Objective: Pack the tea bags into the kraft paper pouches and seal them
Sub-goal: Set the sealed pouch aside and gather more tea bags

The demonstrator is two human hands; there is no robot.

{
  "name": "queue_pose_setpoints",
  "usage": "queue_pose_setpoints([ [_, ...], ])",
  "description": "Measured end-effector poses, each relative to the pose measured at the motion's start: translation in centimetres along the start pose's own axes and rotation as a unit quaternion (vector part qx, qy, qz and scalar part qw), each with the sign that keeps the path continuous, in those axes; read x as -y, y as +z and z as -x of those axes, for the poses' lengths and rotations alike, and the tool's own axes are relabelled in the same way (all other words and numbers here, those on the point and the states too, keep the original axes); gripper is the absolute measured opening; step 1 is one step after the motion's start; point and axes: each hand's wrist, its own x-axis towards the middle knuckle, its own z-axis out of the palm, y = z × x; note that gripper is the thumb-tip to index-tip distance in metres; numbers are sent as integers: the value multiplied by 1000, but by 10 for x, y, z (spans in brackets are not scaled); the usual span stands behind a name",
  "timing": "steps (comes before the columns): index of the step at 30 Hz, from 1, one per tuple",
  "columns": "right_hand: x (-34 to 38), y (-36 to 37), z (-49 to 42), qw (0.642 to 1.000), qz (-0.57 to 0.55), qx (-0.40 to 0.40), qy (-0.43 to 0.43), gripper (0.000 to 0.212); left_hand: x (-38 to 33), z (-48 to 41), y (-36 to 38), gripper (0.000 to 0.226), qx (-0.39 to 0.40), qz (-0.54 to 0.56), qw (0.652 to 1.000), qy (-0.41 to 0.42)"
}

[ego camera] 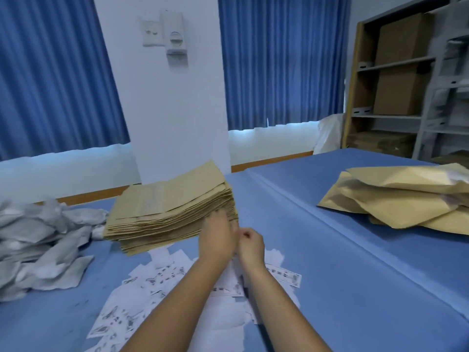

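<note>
Head view: a tall stack of flat kraft paper pouches [172, 207] is seen in the middle of the blue tabletop [355, 250]. Grey tea bags [43, 245] are heaped at the left of the stack, and the nearest ones touch its left edge. Bulging pouches [396, 199] are piled at the right, well apart from the stack. White printed slips [157, 278] are scattered on the tabletop under both forearms.

The left hand [218, 237] is placed at the near right corner of the stack, with its fingers [223, 217] against the pouch edges. Because of blur, it cannot be told if a pouch is pinched. The right hand [250, 243] is held just beside the left one. Its fingers [246, 233] are curled toward the thumb, but it cannot be told if something is gripped.

A shelf [396, 115] with cardboard boxes [403, 39] is seen at the far right.
</note>
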Motion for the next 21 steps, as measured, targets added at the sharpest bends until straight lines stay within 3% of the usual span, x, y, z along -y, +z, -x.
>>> queue_pose_setpoints([
  [3,-23,35,4,994,-26,70,78,35,60,-33,-27,41,-51,-208,977,-1],
  [5,-36,47,2,991,-48,79,98,50,91,-50,-33,60,11,-244,970,-17],
  [8,-38,45,-5,989,-50,84,108,49,126,-67,-36,77,121,-270,955,-17],
  [12,-34,41,-3,987,-56,96,119,44,141,-67,-23,71,37,-238,970,31],
  [16,-20,36,6,976,-104,127,141,13,149,-51,-12,47,-45,-177,982,57],
  [21,-3,25,21,929,-273,172,178,19,156,-39,-25,37,-37,-210,975,61],
])
